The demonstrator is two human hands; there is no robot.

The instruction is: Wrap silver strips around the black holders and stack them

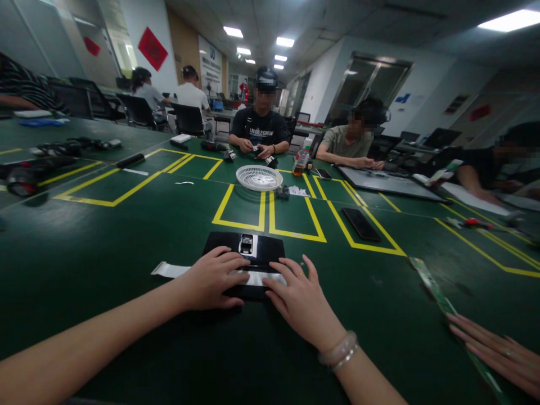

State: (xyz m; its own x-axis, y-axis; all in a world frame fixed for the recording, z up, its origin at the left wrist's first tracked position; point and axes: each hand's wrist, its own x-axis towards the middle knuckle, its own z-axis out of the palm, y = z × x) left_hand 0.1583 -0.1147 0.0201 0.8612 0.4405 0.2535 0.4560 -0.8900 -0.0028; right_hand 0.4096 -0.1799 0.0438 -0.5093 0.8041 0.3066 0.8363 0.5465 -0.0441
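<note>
A glossy black panel [275, 247] lies on the green table in front of me, with a silver-framed square part [247, 245] near its far edge. Across it runs a flat white ribbon cable [172, 270], its left end sticking out past the panel. My left hand [213, 281] rests over the panel's left side, fingers stretched out on the ribbon and the panel. On the right side, my right hand [304, 301] has its fingers spread, the tips touching the ribbon's right part and the panel edge. Both palms cover some of the ribbon and panel.
Yellow tape outlines mark the table. Beyond the panel stand a white plastic basket [259, 179] and a bottle [300, 162]. A black phone [360, 223] lies to the right. Another person's hand [498, 351] touches a long green strip [434, 289] at the lower right. Several people sit around.
</note>
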